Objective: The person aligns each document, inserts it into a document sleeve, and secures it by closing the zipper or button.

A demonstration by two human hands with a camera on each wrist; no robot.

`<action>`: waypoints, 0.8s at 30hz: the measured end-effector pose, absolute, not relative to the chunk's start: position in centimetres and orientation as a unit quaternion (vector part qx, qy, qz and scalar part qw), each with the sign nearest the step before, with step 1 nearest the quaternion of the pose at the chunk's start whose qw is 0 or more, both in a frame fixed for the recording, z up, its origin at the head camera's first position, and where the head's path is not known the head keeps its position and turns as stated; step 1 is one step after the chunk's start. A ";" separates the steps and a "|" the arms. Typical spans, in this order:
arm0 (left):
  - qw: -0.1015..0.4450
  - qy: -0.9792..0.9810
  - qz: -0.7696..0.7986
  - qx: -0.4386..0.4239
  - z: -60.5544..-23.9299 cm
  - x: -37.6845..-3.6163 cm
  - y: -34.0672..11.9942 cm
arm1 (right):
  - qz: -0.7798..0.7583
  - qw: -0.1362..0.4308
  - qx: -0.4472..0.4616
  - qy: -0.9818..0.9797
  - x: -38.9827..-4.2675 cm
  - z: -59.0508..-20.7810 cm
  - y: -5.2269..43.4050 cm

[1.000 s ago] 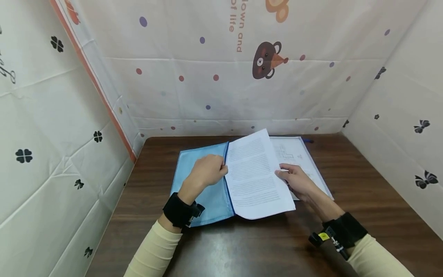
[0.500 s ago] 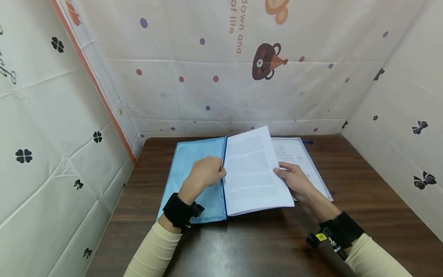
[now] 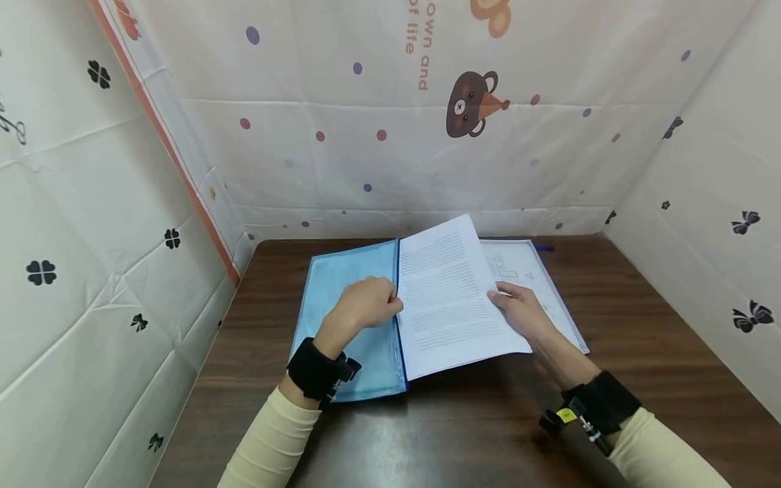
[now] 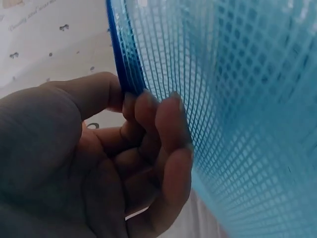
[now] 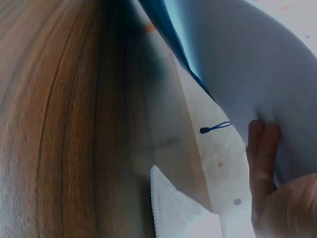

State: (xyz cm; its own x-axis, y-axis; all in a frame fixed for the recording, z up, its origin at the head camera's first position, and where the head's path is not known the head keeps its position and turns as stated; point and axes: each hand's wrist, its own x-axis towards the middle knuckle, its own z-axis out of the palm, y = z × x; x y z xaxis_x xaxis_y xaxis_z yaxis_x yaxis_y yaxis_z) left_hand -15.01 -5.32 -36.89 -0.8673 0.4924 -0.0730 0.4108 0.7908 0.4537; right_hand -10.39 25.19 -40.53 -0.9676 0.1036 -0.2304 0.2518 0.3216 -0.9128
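My left hand (image 3: 368, 303) pinches the dark blue zip edge of a light blue mesh zip pouch (image 3: 329, 285). In the left wrist view, thumb and fingertips (image 4: 171, 116) meet on that edge of the mesh pouch (image 4: 247, 99). Printed paper sheets (image 3: 448, 305) stand tilted at the pouch's opening; their left edge lies along the zip, and whether it is inside is hidden. My right hand (image 3: 521, 312) pinches their right edge. In the right wrist view, two fingers (image 5: 265, 148) lie against the sheets' shaded underside (image 5: 247, 64).
Behind the right hand, a white-edged flat pouch or sheet with line diagrams (image 3: 549, 291) lies on the brown wooden table (image 3: 464, 434). A blue pen-like item (image 3: 543, 248) sits at its far corner. A dark zip-pull loop (image 5: 215, 128) hangs from the pouch. Patterned cloth walls (image 3: 342, 163) enclose the table.
The pouch and sheets have shifted and tilted slightly. The sheets' near right corner has moved a little to the right and up. Both hands keep their holds.
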 end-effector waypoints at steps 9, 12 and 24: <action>0.078 0.934 0.241 0.250 -37.1 -15.0 -5.1 | -0.566 0.052 0.099 0.817 -10.3 -41.5 24.6; 0.085 0.933 0.249 0.246 -36.8 -15.0 -5.4 | -0.525 0.024 0.062 0.848 -10.4 -41.2 25.1; 0.142 0.926 0.235 0.261 -36.6 -14.4 -5.0 | -0.597 0.099 0.163 0.780 -10.4 -42.4 25.1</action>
State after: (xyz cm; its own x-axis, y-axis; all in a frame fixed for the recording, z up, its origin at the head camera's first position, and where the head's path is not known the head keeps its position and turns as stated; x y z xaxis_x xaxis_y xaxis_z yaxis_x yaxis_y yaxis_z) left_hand -14.42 -4.96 -36.62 -0.8234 0.5498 -0.1404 0.4166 0.7538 0.5082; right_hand -10.43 25.07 -42.41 -0.9273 0.1369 -0.3485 0.3721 0.2349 -0.8980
